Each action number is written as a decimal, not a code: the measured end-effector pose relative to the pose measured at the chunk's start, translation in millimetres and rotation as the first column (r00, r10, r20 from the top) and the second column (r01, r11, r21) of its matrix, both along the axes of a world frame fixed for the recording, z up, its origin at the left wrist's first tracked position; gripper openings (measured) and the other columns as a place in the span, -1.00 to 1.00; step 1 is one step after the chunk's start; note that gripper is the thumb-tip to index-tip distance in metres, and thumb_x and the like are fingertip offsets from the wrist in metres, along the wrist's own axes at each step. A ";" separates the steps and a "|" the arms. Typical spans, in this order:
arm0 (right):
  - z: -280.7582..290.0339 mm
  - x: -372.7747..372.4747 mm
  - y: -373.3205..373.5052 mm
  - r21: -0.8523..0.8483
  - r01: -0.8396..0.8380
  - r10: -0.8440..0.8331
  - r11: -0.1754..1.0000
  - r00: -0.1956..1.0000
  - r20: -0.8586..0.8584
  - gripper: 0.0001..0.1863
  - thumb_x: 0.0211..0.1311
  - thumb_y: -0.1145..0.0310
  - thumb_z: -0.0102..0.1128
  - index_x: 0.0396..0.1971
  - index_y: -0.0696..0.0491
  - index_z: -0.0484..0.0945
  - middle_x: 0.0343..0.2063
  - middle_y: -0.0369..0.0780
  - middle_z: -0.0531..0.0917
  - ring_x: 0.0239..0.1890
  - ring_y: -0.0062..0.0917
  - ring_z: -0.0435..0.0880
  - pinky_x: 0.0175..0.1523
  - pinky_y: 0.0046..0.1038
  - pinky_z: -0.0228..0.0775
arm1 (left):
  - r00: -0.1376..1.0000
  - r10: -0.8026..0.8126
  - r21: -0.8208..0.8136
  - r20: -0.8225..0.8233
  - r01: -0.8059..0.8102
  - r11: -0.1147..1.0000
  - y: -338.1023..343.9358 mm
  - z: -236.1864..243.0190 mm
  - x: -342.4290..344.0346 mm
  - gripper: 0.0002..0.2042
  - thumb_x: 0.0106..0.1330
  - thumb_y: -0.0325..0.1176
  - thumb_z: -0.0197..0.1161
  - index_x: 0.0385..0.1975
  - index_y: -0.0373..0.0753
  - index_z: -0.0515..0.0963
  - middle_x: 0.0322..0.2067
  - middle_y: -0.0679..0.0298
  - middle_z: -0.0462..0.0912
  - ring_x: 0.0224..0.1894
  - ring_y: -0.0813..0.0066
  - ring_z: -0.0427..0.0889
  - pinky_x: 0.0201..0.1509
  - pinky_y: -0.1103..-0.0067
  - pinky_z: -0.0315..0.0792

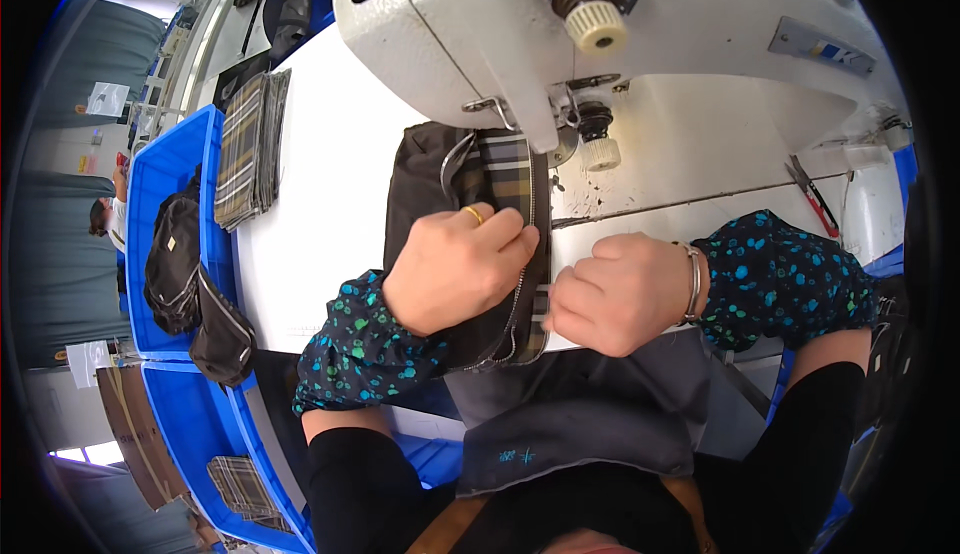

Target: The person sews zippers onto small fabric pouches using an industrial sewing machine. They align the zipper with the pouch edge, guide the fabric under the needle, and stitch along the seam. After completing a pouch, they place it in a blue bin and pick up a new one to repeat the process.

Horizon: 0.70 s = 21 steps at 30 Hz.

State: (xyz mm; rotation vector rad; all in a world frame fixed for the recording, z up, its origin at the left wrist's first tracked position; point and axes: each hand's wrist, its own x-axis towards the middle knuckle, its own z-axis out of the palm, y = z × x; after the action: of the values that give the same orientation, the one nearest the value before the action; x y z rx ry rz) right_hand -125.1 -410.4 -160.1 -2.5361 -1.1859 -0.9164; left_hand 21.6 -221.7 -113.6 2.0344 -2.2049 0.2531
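Note:
A dark brown fabric piece (418, 179) with plaid lining (505, 174) and a metal zipper lies under the head of a white sewing machine (430, 14). My left hand (455, 264) rests on it with curled fingers, gripping it beside the zipper. My right hand (615, 294) is curled at the right edge of the piece, its fingertips closed on that edge near a narrow plaid strip. Both forearms wear dark sleeve covers with blue-green spots. The exact pinch points under both hands are hidden.
Plaid pieces (245, 144) are stacked on the white table (310, 244). Blue bins (170, 354) at the left hold black items (175, 264) and more plaid pieces (245, 489). Red-handled snips (820, 204) lie at the right. A person (112, 219) is at the far left.

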 end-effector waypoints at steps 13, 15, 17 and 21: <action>-10.2 -6.6 18.2 -0.106 0.108 -0.099 0.988 0.991 0.087 -0.73 -0.08 0.28 0.27 -0.55 0.22 0.67 -0.49 0.05 0.70 -0.62 -0.49 0.63 -0.57 -0.55 0.41 | 0.995 0.029 -0.033 -0.100 -0.032 0.999 -1.3 -3.7 -7.9 -0.73 0.02 -0.37 0.37 -0.23 -0.22 0.70 -0.05 0.33 0.71 -0.26 0.44 0.64 -0.34 0.55 0.58; -6.9 -10.8 16.7 -0.107 0.086 -0.082 0.990 0.996 0.039 -0.73 -0.09 0.29 0.26 -0.54 0.24 0.68 -0.50 0.08 0.70 -0.63 -0.47 0.65 -0.58 -0.54 0.43 | 0.994 0.033 -0.049 -0.104 -0.038 0.998 -1.5 -6.8 -11.1 -0.72 0.02 -0.37 0.38 -0.22 -0.23 0.70 -0.06 0.32 0.72 -0.25 0.43 0.64 -0.33 0.55 0.58; -7.4 -10.8 17.0 -0.091 0.088 -0.085 0.992 0.995 0.043 -0.73 -0.09 0.30 0.26 -0.55 0.24 0.67 -0.49 0.10 0.70 -0.64 -0.46 0.64 -0.60 -0.53 0.42 | 0.993 0.034 -0.059 -0.112 -0.041 0.997 -2.3 -6.4 -12.0 -0.71 0.02 -0.37 0.38 -0.21 -0.25 0.71 -0.06 0.31 0.72 -0.23 0.43 0.64 -0.33 0.54 0.59; -10.3 -9.6 12.8 -0.088 0.113 -0.111 0.990 0.993 0.028 -0.75 -0.10 0.32 0.26 -0.55 0.25 0.66 -0.48 0.12 0.69 -0.68 -0.46 0.59 -0.64 -0.51 0.38 | 0.990 0.059 -0.058 -0.124 -0.067 0.996 -4.7 -8.9 -10.7 -0.71 0.04 -0.38 0.39 -0.20 -0.23 0.72 -0.06 0.31 0.73 -0.22 0.41 0.65 -0.32 0.53 0.60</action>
State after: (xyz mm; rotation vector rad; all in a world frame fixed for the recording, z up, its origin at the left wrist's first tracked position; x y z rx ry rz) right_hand -134.7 -397.6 -170.4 -2.6943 -1.1255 -0.9397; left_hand 10.9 -226.4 -122.5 2.0315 -2.0385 0.1944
